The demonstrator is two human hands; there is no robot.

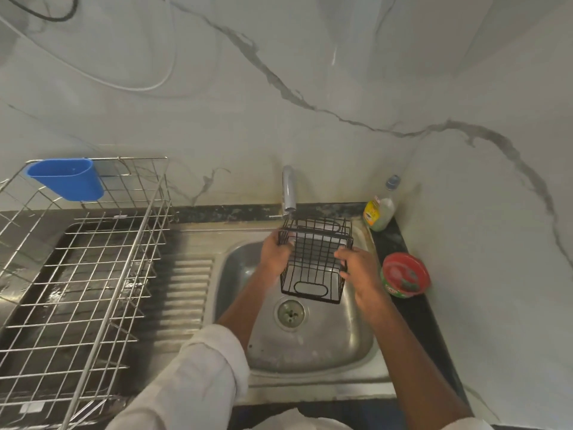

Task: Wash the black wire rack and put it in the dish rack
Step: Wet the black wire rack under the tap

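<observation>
A black wire rack [314, 262], shaped like a small basket, hangs above the steel sink [341, 342], just under the tap [289, 189]. My left hand [274, 251] grips its left side and my right hand [358, 270] grips its right side. The rack is tilted, its open side turned toward me. A silver wire dish rack [93, 268] stands on the counter to the left of the sink, with a blue plastic cup holder [69, 178] hooked on its back rim.
A dish soap bottle [379, 209] stands in the back right corner. A red and green round tub [404, 274] sits on the dark counter strip right of the sink. The ribbed drainboard [186, 293] lies between sink and dish rack. Marble wall behind.
</observation>
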